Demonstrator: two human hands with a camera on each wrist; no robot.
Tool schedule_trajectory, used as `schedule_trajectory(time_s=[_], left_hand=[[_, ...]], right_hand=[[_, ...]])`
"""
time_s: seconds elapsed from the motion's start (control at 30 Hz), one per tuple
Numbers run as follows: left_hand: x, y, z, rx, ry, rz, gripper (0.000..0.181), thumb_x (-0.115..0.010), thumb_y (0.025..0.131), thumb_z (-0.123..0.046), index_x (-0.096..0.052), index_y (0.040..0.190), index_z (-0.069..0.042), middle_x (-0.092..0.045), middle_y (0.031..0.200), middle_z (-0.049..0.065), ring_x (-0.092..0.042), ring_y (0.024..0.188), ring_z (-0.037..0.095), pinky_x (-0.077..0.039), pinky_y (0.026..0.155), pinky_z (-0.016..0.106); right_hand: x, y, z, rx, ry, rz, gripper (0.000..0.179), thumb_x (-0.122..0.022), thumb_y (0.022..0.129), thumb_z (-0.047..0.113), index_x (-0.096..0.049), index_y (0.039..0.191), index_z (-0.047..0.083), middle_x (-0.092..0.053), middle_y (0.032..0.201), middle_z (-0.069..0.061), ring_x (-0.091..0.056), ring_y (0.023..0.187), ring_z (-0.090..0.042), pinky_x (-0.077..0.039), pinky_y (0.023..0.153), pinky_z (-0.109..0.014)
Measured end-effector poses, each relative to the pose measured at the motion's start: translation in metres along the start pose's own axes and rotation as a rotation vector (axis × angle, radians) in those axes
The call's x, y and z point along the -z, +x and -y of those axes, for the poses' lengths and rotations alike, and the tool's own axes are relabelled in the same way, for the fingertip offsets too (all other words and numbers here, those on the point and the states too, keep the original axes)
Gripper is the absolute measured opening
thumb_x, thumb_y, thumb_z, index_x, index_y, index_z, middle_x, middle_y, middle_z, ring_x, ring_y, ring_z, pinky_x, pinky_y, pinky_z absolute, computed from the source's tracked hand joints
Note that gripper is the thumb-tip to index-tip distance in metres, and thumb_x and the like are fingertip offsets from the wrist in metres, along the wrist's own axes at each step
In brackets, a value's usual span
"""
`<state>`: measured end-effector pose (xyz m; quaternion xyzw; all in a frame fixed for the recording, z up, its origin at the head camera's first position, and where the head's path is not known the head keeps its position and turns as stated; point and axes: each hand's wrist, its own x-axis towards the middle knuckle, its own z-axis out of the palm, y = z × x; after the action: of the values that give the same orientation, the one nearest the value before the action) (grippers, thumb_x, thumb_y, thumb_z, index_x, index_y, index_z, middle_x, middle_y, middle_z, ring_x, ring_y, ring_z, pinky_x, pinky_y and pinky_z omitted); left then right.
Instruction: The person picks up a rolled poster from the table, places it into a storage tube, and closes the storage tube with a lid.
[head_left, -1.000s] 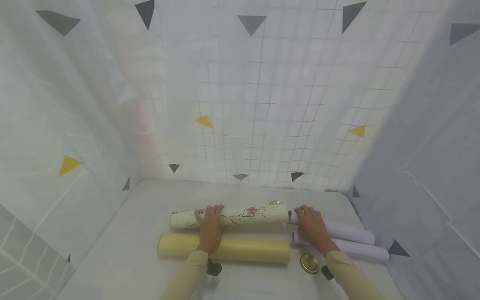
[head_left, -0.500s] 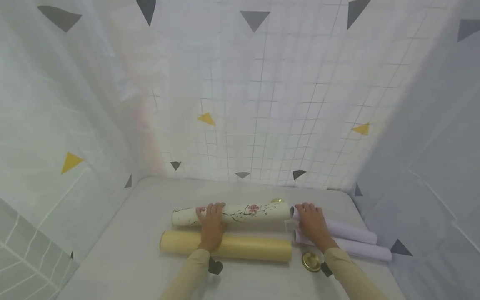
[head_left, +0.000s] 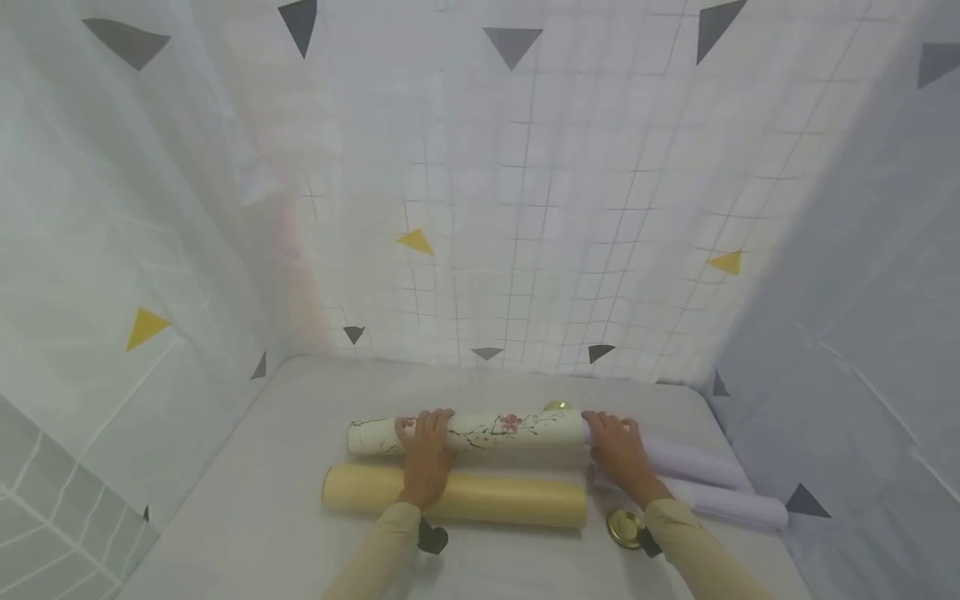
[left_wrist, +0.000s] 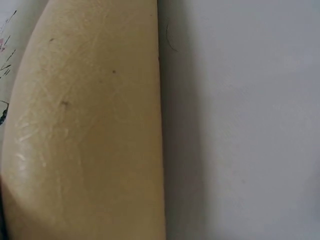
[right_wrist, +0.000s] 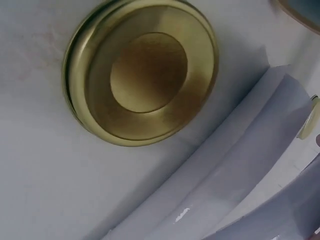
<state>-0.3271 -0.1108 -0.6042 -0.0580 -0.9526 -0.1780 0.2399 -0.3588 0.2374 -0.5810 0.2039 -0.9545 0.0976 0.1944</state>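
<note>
My left hand (head_left: pixel 427 457) grips a white cardboard tube (head_left: pixel 517 431) printed with blossom branches, curling over its top left of the middle. Beyond the tube's right end, my right hand (head_left: pixel 621 454) holds a rolled lavender paper (head_left: pixel 697 461) near its left end. That end meets the tube's right mouth; fingers partly hide the join. A second lavender roll (head_left: pixel 738 505) lies just nearer, its left part under my right wrist. In the right wrist view the gripped roll (right_wrist: pixel 285 212) shows at the lower right, beside the second roll (right_wrist: pixel 215 170).
A plain yellow tube (head_left: pixel 517 501) lies in front of the blossom tube, beneath my left wrist; it fills much of the left wrist view. One round gold lid (head_left: pixel 624 529) sits near my right wrist, another gold lid (head_left: pixel 557 406) behind the blossom tube. White sheeting (head_left: pixel 480 208) surrounds the table.
My right hand has shifted left with the lavender roll, bringing its open end from just beside the blossom tube up to the tube's mouth. My left hand keeps its grip.
</note>
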Motion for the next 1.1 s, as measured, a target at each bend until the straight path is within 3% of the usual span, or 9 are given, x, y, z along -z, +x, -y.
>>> schedule_trajectory(time_s=[0.17,0.3,0.53,0.7,0.8,0.9,1.0,1.1], left_hand=[[0.005,0.0,-0.003,0.011,-0.025,-0.011,0.075,-0.091,0.069,-0.012,-0.057,0.136,-0.014,-0.065,0.134,0.005,-0.055,0.129,0.029,-0.018,0.118,0.073],[0.007,-0.001,-0.004,-0.007,-0.032,-0.031,0.074,-0.091,0.068,-0.011,-0.058,0.134,-0.013,-0.066,0.133,0.006,-0.056,0.127,0.029,-0.02,0.116,0.074],[0.005,-0.004,-0.005,-0.021,-0.006,-0.034,0.074,-0.092,0.068,-0.014,-0.058,0.135,-0.014,-0.067,0.133,0.005,-0.056,0.128,0.029,-0.021,0.117,0.075],[0.004,-0.002,-0.007,-0.013,-0.029,-0.034,0.074,-0.092,0.067,-0.01,-0.06,0.134,-0.013,-0.067,0.132,0.006,-0.058,0.126,0.03,-0.021,0.117,0.076],[0.005,0.001,-0.008,-0.01,-0.028,-0.033,0.074,-0.092,0.067,-0.009,-0.06,0.133,-0.013,-0.068,0.131,0.006,-0.058,0.125,0.029,-0.022,0.117,0.075],[0.006,0.002,-0.007,-0.003,-0.017,-0.023,0.074,-0.092,0.068,-0.01,-0.059,0.135,-0.014,-0.068,0.132,0.005,-0.058,0.126,0.029,-0.021,0.118,0.073],[0.006,0.003,-0.005,0.0,0.006,-0.014,0.074,-0.091,0.069,-0.011,-0.059,0.136,-0.015,-0.068,0.133,0.005,-0.058,0.127,0.029,-0.021,0.119,0.073],[0.008,0.001,-0.005,-0.01,0.018,-0.023,0.074,-0.092,0.069,-0.012,-0.06,0.135,-0.014,-0.069,0.132,0.005,-0.06,0.126,0.029,-0.024,0.118,0.073]], right_hand=[[0.003,0.003,0.004,0.047,-0.013,0.001,0.06,-0.078,0.073,-0.002,-0.058,0.129,-0.004,-0.07,0.119,-0.02,-0.068,0.104,-0.038,-0.051,0.095,-0.062],[0.006,0.007,0.009,0.034,-0.027,0.018,0.058,-0.077,0.077,0.0,-0.056,0.131,-0.005,-0.069,0.124,-0.022,-0.069,0.103,-0.038,-0.051,0.097,-0.061],[0.007,0.008,0.014,0.03,0.143,0.034,0.067,-0.072,0.078,-0.008,-0.051,0.141,-0.001,-0.074,0.109,-0.018,-0.068,0.093,-0.033,-0.055,0.096,-0.057],[0.007,0.006,0.006,0.065,0.102,0.048,0.076,-0.082,0.074,0.001,-0.051,0.143,0.0,-0.075,0.114,-0.014,-0.071,0.1,-0.032,-0.055,0.099,-0.055],[0.013,0.002,-0.003,0.023,0.041,0.106,0.091,-0.09,0.069,0.012,-0.045,0.147,-0.004,-0.073,0.12,-0.017,-0.068,0.112,-0.037,-0.051,0.105,-0.058],[0.017,-0.002,-0.013,-0.08,0.005,0.18,0.1,-0.09,0.073,0.028,-0.038,0.15,-0.007,-0.07,0.125,-0.02,-0.064,0.118,-0.043,-0.044,0.109,-0.065],[0.018,-0.006,-0.02,-0.17,-0.003,0.225,0.1,-0.085,0.077,0.038,-0.037,0.15,-0.009,-0.066,0.13,-0.025,-0.061,0.119,-0.047,-0.04,0.109,-0.071],[0.019,-0.011,-0.023,-0.204,-0.02,0.249,0.09,-0.081,0.081,0.037,-0.041,0.146,-0.009,-0.063,0.133,-0.029,-0.06,0.12,-0.049,-0.039,0.108,-0.072]])
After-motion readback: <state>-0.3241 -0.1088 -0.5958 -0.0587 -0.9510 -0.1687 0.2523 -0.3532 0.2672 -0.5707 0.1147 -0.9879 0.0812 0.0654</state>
